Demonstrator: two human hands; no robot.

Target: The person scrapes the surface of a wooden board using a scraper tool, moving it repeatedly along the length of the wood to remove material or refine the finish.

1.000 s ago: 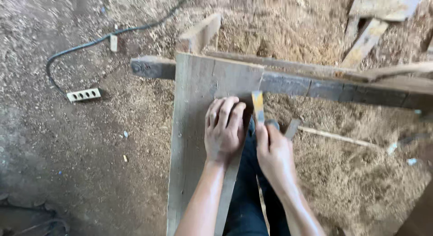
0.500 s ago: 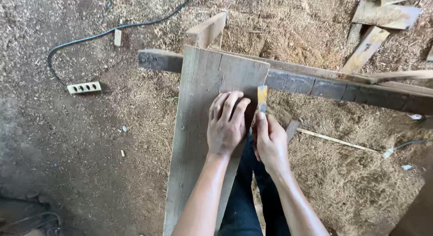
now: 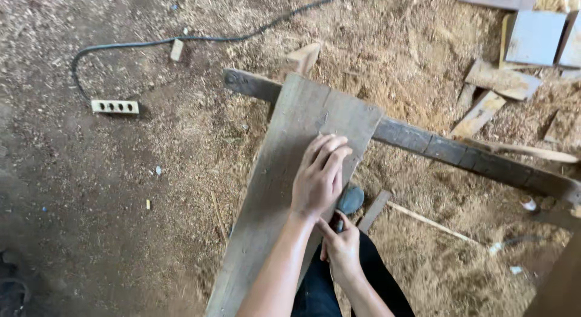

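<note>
A grey weathered plank slopes up from my legs, its far end resting on a dark wooden beam. My left hand lies flat on the plank near its right edge, fingers together and pointing away. Just below it, my right hand is closed beside the plank's edge over my dark trousers. Only a short dark tip of a slim tool shows above its fist; the rest is hidden. My shoe peeks out next to the left hand.
Sawdust and shavings cover the ground. A white power strip with a dark cable lies at the left. Board offcuts are piled at the top right. A thin stick lies right of my legs, a wood block beyond the beam.
My right hand has drawn back toward me along the plank's edge, and the yellowish tool that stuck out ahead of it is now mostly hidden. The view has shifted left.
</note>
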